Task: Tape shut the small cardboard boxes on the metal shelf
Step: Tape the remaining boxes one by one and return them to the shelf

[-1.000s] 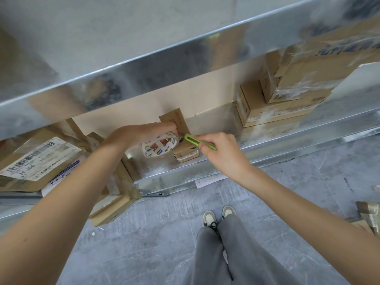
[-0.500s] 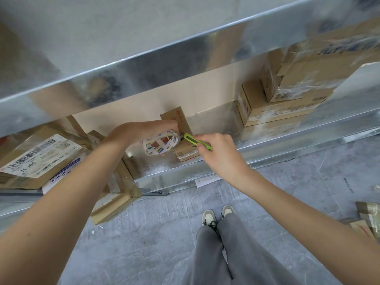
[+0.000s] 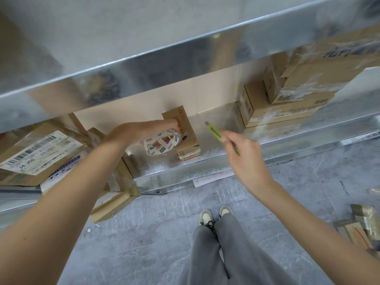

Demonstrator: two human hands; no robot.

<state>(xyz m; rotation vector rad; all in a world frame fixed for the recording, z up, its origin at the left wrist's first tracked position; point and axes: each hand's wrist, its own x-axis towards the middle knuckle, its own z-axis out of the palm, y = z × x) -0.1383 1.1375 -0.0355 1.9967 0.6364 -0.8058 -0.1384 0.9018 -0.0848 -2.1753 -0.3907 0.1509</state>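
Right hand (image 3: pixel 244 159) right of centre, fingers pinching green utility knife (image 3: pixel 216 133); left hand (image 3: pixel 141 133) gripping tape roll (image 3: pixel 163 144), fingertips on small cardboard box (image 3: pixel 183 134) mid-frame on metal shelf (image 3: pixel 287 140); likely light, stiff, crushable, best held by sides

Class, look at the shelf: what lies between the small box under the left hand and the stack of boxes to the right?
In the head view, bare shelf; only the green cutter in the right hand hangs over it.
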